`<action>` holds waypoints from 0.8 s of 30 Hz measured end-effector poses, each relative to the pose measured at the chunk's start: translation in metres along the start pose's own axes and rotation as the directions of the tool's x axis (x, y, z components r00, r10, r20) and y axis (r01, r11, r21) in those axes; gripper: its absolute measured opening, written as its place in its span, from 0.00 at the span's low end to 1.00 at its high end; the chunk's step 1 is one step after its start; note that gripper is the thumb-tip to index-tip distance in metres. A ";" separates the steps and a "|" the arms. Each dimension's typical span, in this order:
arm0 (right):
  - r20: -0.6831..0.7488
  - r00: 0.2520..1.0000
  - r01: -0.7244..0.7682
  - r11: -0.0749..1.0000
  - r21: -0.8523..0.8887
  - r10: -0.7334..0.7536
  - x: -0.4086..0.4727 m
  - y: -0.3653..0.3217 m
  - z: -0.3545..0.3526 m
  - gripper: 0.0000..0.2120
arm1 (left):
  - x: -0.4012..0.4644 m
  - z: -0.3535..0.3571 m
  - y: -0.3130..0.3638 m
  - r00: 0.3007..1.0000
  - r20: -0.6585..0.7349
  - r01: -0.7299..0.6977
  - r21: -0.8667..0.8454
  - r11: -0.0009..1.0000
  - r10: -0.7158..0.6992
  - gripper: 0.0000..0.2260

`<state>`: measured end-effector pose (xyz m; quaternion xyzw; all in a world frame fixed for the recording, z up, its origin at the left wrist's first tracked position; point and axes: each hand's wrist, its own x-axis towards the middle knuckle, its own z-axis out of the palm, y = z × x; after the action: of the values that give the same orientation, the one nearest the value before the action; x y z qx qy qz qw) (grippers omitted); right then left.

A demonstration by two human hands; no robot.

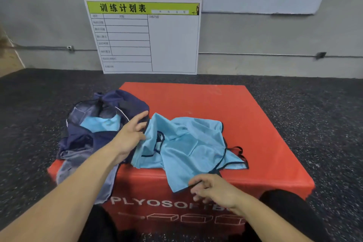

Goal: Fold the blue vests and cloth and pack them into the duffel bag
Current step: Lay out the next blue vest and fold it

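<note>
Light blue vest [186, 143] w/ dark navy trim lies crumpled on top of the red foam box [245, 120], spread across the near half; thin mesh-like fabric, creased, strap loops sticking out at its right edge, one corner hanging over the box's front face. Left hand [130, 135] rests at the vest's left edge, fingers spread & loose, thumb side touching the fabric, fingertips up against the duffel bag [110, 116]; not clamped on anything that I can see. Right hand [211, 188] at the hanging corner, fingers curled, pinching the dark trim of the vest. Duffel bag is navy, soft & slumped, on the box's left side, partly drooping over the left edge, mouth open twd the camera; a folded light blue piece [100, 123] already sits inside, flat. White chart board [172, 45] w/ green header leans on the grey wall behind, standing on the dark speckled floor [314, 114]
</note>
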<state>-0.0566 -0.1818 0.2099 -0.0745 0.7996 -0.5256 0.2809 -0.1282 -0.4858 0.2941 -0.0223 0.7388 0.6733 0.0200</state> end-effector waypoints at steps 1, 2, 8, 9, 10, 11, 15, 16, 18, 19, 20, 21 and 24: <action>0.012 1.000 -0.011 1.000 -0.001 0.011 0.000 0.004 0.004 0.11 | -0.001 -0.003 -0.008 1.000 0.008 0.009 -0.008 1.000 -0.009 0.39; 0.027 0.999 -0.020 1.000 0.003 0.020 0.000 0.006 0.008 0.13 | -0.002 -0.006 -0.015 1.000 0.011 0.022 -0.013 1.000 -0.022 0.39; 0.105 0.994 0.024 0.999 0.039 -0.028 0.000 -0.001 0.032 0.25 | -0.009 -0.009 -0.030 0.999 0.029 0.044 0.028 0.999 -0.045 0.32; 0.099 0.994 0.038 0.999 0.031 -0.041 0.002 -0.003 0.035 0.26 | -0.011 -0.010 -0.031 0.999 0.027 0.035 0.062 0.997 -0.037 0.30; 0.084 0.995 0.050 0.999 0.018 -0.052 0.005 -0.002 0.038 0.27 | -0.012 -0.012 -0.034 0.999 0.025 0.027 0.107 0.994 -0.029 0.29; 0.063 0.996 0.061 0.998 -0.002 -0.061 0.009 -0.001 0.042 0.26 | -0.014 -0.015 -0.036 0.999 0.031 0.021 0.158 0.987 -0.026 0.29; -0.076 0.987 0.138 0.989 -0.048 -0.142 0.015 -0.005 0.046 0.20 | -0.025 -0.020 -0.043 0.993 0.100 0.031 0.347 0.937 -0.070 0.33; -0.145 0.974 0.172 0.984 -0.036 -0.175 0.013 -0.011 0.043 0.19 | -0.027 -0.021 -0.046 0.989 0.123 0.024 0.389 0.921 -0.078 0.35; -0.273 0.931 0.254 0.967 0.006 -0.243 0.009 -0.026 0.032 0.17 | -0.032 -0.017 -0.052 0.985 0.152 -0.004 0.471 0.882 -0.077 0.40; -0.321 0.908 0.291 0.957 0.023 -0.268 0.006 -0.035 0.024 0.16 | -0.035 -0.013 -0.053 0.986 0.152 -0.021 0.509 0.861 -0.065 0.42; -0.360 0.888 0.321 0.946 0.042 -0.285 0.003 -0.042 0.015 0.15 | -0.038 -0.007 -0.055 0.989 0.141 -0.047 0.559 0.828 -0.039 0.44; -0.395 0.870 0.348 0.935 0.067 -0.296 0.001 -0.048 0.007 0.14 | -0.041 0.002 -0.056 0.992 0.128 -0.074 0.622 0.779 -0.008 0.46; -0.490 0.831 0.395 0.900 0.184 -0.264 0.001 -0.060 -0.017 0.12 | -0.044 0.028 -0.060 0.993 0.049 -0.099 0.835 0.542 0.105 0.46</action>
<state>-0.0770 -0.1950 0.2676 -0.0478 0.7354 -0.6759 -0.0018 -0.0812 -0.4636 0.2345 0.0306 0.9699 0.2412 -0.0135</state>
